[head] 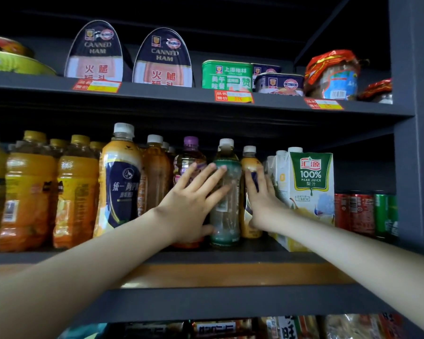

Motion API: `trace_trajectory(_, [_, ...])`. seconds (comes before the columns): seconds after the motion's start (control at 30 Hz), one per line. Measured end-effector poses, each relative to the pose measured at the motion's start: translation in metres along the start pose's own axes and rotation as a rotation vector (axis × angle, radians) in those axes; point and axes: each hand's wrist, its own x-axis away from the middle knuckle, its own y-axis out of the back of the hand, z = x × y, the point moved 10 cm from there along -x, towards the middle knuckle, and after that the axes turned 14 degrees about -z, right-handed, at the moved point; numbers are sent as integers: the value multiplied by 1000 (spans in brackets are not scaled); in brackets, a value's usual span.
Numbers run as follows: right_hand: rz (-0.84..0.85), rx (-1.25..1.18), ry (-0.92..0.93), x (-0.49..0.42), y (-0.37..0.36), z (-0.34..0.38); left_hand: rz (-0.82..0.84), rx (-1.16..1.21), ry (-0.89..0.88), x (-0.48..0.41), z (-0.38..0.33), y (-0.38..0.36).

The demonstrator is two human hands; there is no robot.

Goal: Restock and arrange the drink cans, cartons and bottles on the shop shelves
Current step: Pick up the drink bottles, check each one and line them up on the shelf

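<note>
The bottle with the green label (227, 216) stands upright near the front of the middle shelf (230, 302), between a purple-capped bottle (190, 152) and a smaller white-capped bottle (249, 159). The left hand (191, 201) lies on its front with the fingers spread and straight and the thumb low by its base. The right hand (262, 201) is also flat, its fingers upright against the smaller bottle. Neither hand holds anything.

This looks like the arranging step, squaring the bottles into their rows. The next move probably calls for a gentle, even push backward or sideways, kept low enough that the tall bottles do not topple into their neighbours.

Just right of them, the carton (311, 177) reads "100% PEAR JUICE" under Chinese characters on a red brand mark. Further right stand red cans (353, 211) and green cans (384, 211), their print too small to read. To the left, a tall navy-labelled bottle (120, 179) carries Chinese characters. On the shelf above, two tins (94, 52) read "CANNED HAM".
</note>
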Motion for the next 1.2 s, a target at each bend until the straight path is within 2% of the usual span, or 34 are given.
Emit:
trace_trajectory(0.1, [-64,-58,18,13,34,14,-286,12,154,15,33,49])
trace_trajectory(0.17, [-171,-90,93,24,59,33,-398,-33,385,39,68,77])
trace_trajectory(0.23, [-259,-161,214,39,76,61,-382,-63,644,72,103,82])
trace_trajectory(0.3, [-295,-264,339,53,83,95,-274,30,806,100,124,68])
trace_trajectory(0.4, [-271,-428,443,57,76,140,-162,506,1019,120,133,40])
trace_trajectory(0.47, [-165,-628,378,51,64,161,-109,695,1120,126,133,28])
trace_trajectory(0.57, [-57,-881,234,43,53,179,-127,779,1089,127,133,33])
trace_trajectory(0.63, [-32,-985,225,45,53,188,-125,835,1036,125,127,39])
trace_trajectory(0.83, [-205,-1109,211,54,76,162,-83,926,794,90,91,59])
trace_trajectory(1.07, [-286,-990,161,64,100,97,-23,1051,645,51,42,54])
trace_trajectory(1.2, [-279,-949,53,60,102,53,-36,984,476,22,16,60])
